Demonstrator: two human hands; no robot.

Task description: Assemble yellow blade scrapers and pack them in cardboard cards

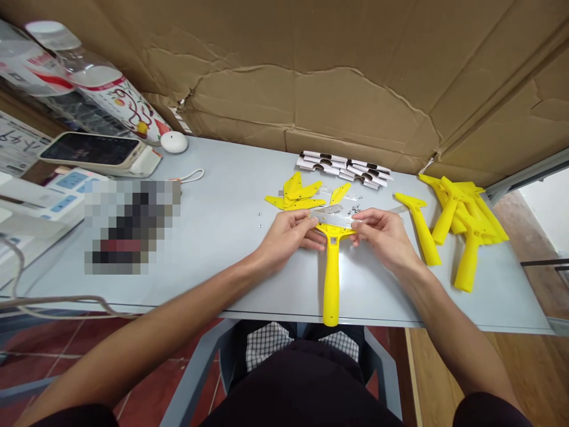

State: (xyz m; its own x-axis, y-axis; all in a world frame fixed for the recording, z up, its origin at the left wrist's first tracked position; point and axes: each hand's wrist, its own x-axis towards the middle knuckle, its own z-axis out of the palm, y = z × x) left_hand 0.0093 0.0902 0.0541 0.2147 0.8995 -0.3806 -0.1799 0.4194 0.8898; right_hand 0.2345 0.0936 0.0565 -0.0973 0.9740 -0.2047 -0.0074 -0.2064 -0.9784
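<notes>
A yellow scraper handle lies on the table with its grip pointing towards me. Across its wide head sits a flat metal blade. My left hand is closed on the left end of the blade and head, thumb on top. At the other end, my right hand pinches the blade and head between thumb and fingers. Just beyond are several loose yellow head pieces, a smaller metal plate and a scatter of small screws or nuts.
More yellow handles lie piled at the right. White folded card sleeves rest near the cardboard wall. At the left are bottles, a phone, a power strip, a cable and a blurred object.
</notes>
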